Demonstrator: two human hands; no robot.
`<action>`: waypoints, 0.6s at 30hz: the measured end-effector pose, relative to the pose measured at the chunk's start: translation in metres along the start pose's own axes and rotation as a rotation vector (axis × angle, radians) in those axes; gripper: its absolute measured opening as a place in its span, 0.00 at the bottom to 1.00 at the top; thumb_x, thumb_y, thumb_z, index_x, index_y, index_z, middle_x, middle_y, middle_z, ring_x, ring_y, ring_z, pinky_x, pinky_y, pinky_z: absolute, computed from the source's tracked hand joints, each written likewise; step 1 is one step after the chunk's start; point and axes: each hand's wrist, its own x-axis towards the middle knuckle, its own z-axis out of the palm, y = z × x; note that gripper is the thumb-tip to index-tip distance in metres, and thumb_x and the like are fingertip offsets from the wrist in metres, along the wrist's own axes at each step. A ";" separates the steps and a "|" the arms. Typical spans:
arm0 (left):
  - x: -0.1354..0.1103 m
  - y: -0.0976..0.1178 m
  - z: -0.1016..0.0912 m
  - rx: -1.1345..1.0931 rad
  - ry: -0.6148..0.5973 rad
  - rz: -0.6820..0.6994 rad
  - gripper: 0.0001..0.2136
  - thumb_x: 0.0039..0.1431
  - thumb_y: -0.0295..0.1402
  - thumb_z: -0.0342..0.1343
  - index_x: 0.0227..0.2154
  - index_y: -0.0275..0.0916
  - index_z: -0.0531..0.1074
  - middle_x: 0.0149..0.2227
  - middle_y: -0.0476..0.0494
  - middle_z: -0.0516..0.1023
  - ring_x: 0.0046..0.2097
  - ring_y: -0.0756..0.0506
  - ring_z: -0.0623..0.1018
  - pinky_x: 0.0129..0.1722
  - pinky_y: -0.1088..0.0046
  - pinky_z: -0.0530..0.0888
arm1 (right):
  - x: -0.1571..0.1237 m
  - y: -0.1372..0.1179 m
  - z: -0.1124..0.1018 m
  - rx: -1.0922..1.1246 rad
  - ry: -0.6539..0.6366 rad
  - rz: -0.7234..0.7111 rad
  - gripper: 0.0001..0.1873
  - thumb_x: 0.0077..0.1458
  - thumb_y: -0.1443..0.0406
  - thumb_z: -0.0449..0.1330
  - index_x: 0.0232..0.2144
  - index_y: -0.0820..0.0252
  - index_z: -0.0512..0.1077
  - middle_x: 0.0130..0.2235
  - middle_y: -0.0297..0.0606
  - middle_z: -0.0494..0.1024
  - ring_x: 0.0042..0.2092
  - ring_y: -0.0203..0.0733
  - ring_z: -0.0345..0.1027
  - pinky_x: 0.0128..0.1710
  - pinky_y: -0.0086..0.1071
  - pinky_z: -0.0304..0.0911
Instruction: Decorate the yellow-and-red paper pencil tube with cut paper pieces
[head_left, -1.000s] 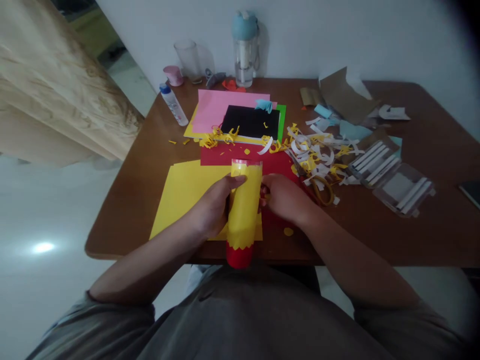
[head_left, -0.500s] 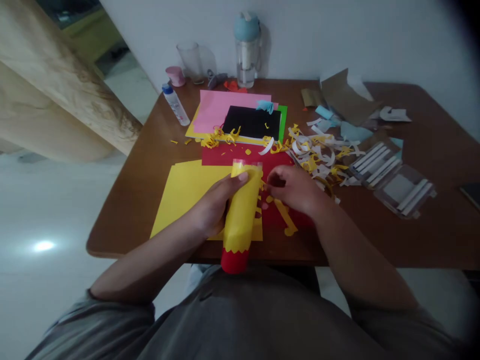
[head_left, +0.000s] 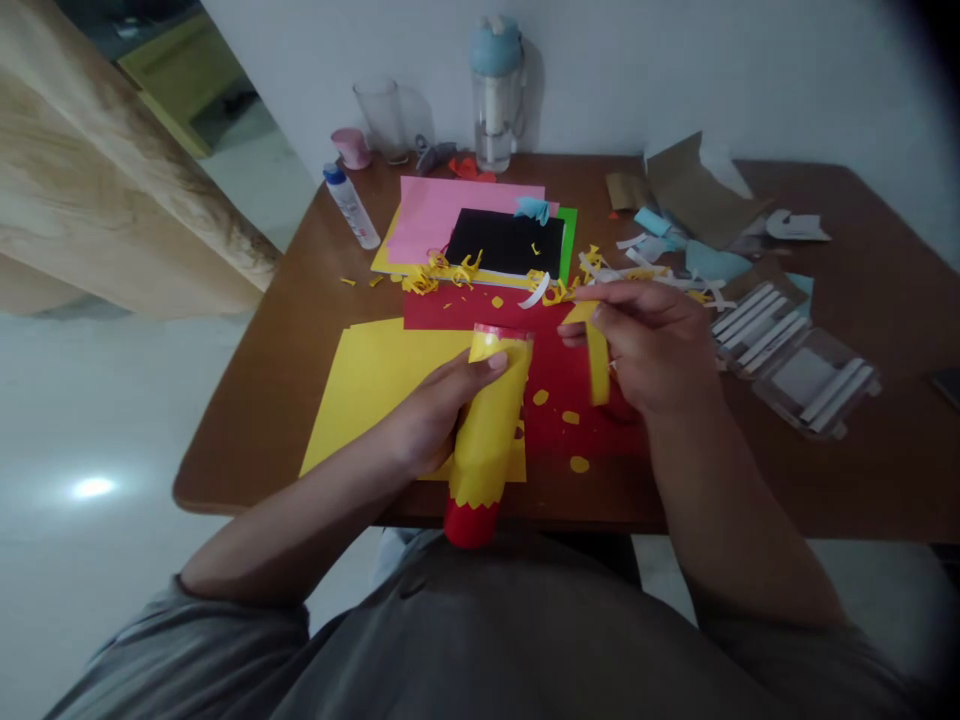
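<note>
My left hand is wrapped round a yellow paper tube, its thumb lying along the front near the top. The tube leans slightly, with a red lower end under a zigzag edge and a reddish rim on top. My right hand pinches a bent yellow paper strip that hangs down from the fingers, to the right of the tube. Beneath that hand, small yellow paper bits lie on a red sheet. Yellow sheets lie under and left of my left hand.
Curled white and yellow paper scraps are heaped behind my right hand, with an open clear plastic case beside them. A glue bottle lies at the left. A water bottle and a glass stand at the back.
My right hand has picked up the yellow strip from the red sheet and lifted it up and to the right. The tube in my left hand has barely moved.
</note>
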 end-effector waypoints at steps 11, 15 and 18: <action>0.001 -0.003 -0.002 0.028 -0.071 0.043 0.25 0.61 0.57 0.78 0.45 0.39 0.85 0.37 0.37 0.90 0.36 0.39 0.88 0.41 0.64 0.86 | -0.014 -0.016 0.010 0.016 -0.062 -0.171 0.03 0.70 0.57 0.77 0.45 0.43 0.90 0.39 0.33 0.89 0.32 0.42 0.79 0.32 0.40 0.78; 0.001 -0.002 -0.002 0.021 -0.041 0.026 0.28 0.59 0.56 0.79 0.51 0.39 0.85 0.36 0.39 0.89 0.35 0.39 0.87 0.38 0.65 0.86 | -0.014 -0.012 0.006 0.064 -0.096 -0.143 0.02 0.70 0.58 0.76 0.43 0.39 0.91 0.44 0.33 0.91 0.29 0.42 0.78 0.30 0.43 0.77; 0.002 -0.003 -0.004 0.041 -0.048 0.037 0.29 0.59 0.58 0.79 0.52 0.40 0.85 0.38 0.39 0.90 0.36 0.39 0.87 0.38 0.65 0.86 | -0.014 -0.013 0.003 -0.033 -0.134 -0.079 0.04 0.70 0.55 0.75 0.43 0.37 0.92 0.47 0.34 0.91 0.28 0.40 0.72 0.29 0.43 0.72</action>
